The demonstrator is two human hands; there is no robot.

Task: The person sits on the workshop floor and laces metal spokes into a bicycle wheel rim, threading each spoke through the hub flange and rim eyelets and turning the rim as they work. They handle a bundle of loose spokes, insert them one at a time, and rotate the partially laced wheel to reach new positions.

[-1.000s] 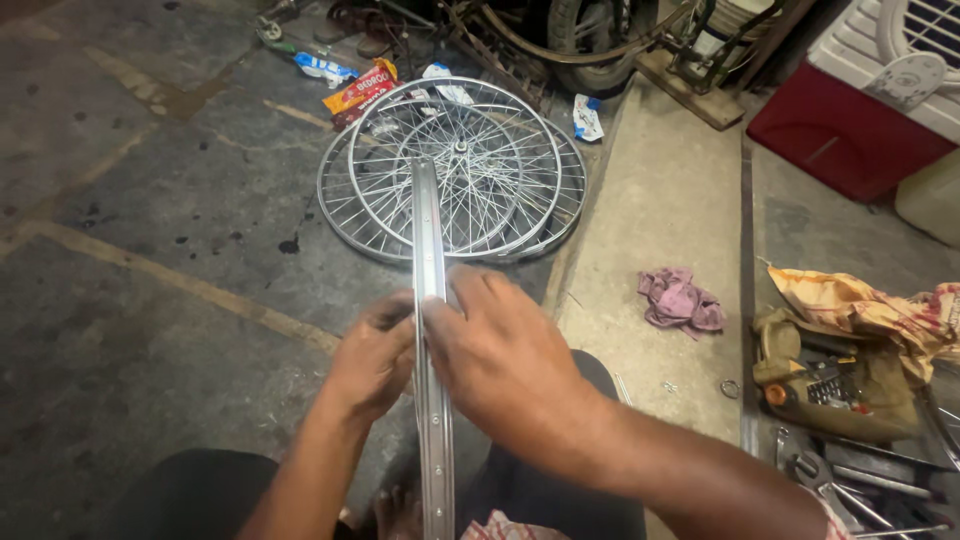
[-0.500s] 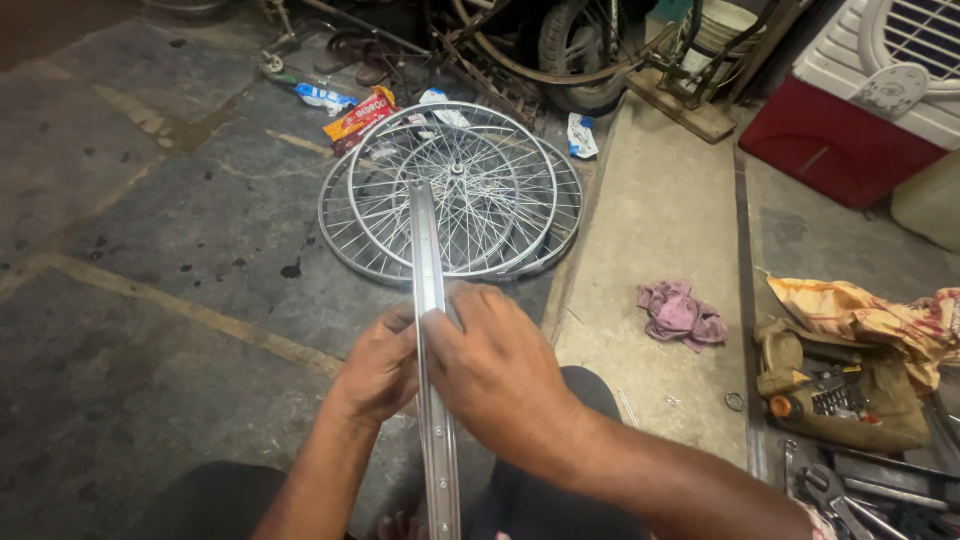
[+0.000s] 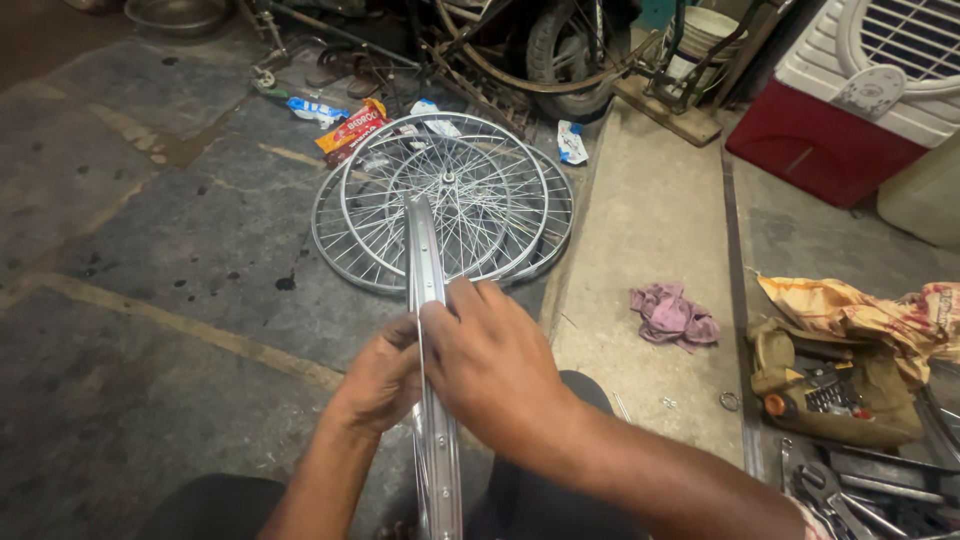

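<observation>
Grey stone floor fills the frame's left, with spoked wheels stacked flat at upper centre. We hold a bare silver rim upright on edge at lower centre. Our left hand clasps its left side, fingers curled onto the metal; our right hand wraps over it from the right. A pink rag lies right of centre.
</observation>
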